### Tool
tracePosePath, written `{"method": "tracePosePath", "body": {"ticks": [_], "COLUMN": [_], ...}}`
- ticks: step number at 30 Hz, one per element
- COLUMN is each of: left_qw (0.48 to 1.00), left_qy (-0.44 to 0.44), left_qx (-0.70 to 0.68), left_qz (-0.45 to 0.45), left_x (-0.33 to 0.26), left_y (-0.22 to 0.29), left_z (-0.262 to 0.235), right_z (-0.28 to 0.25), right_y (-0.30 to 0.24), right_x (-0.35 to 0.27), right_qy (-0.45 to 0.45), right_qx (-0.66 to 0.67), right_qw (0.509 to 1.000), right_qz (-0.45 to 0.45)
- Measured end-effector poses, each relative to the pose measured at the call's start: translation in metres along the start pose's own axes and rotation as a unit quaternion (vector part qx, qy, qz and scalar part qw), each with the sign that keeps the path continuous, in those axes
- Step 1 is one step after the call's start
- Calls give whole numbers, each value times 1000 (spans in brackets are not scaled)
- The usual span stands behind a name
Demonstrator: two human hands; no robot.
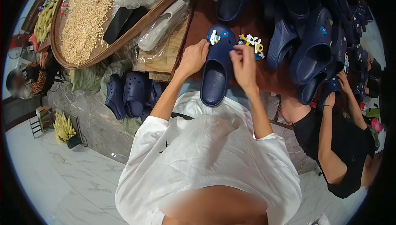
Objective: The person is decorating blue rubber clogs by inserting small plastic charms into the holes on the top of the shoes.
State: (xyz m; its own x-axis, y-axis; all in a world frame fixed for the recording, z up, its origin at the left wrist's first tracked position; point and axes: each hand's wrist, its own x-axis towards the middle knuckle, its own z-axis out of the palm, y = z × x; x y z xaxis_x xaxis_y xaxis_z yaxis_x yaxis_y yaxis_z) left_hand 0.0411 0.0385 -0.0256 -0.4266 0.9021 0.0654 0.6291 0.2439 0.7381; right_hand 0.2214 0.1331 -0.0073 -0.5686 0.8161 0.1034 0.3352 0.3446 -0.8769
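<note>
A navy blue clog [215,69] lies in front of me, its toe pointing away and its heel toward my lap. My left hand [195,58] grips the clog's left edge near the toe. On the toe sit a white character charm [214,38] and a blue flower charm [225,34]. My right hand [244,65] is beside the clog's right edge, with thumb and fingers pinched together; whatever is between them is hidden. Just beyond that hand lies a small pile of white, yellow and blue charms [252,43] on the brown table [201,16].
Many navy clogs [313,43] are heaped at the right, where another person's hand [330,100] touches one. A round tray of grain [86,22] stands at the far left, near a bagged white clog [163,26]. More navy clogs [134,93] sit below on the left.
</note>
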Motion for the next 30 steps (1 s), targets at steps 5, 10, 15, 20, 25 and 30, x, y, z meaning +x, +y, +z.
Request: {"method": "tracePosePath", "body": {"ticks": [5,10,15,20,25,30], "left_qw": [999,941,996,999,999,996], "left_qy": [9,-80,30,-19,-17,70], "left_qx": [-47,-262,-67,-34,-37,33], "left_qz": [3,-199,-45,-34,-30,-49], "left_x": [3,-2,-1,11,12,31], "left_y": [-6,-13,38,65,62,43], "left_z": [4,1,-15,-17,-13,-5], "right_z": [22,18,1,4,-1,-21], "right_y": [-10,-1,-13,-7,-3,49], "right_x": [-17,-19,-2,10,9,17], "right_qy": [-3,-1,-83,-76,-27,68], "right_qx": [-126,-75,44,108,69,-121], "right_qw": [983,986,995,990,996,990], "right_qz": [-136,-150,-45,-50,-42,-39]}}
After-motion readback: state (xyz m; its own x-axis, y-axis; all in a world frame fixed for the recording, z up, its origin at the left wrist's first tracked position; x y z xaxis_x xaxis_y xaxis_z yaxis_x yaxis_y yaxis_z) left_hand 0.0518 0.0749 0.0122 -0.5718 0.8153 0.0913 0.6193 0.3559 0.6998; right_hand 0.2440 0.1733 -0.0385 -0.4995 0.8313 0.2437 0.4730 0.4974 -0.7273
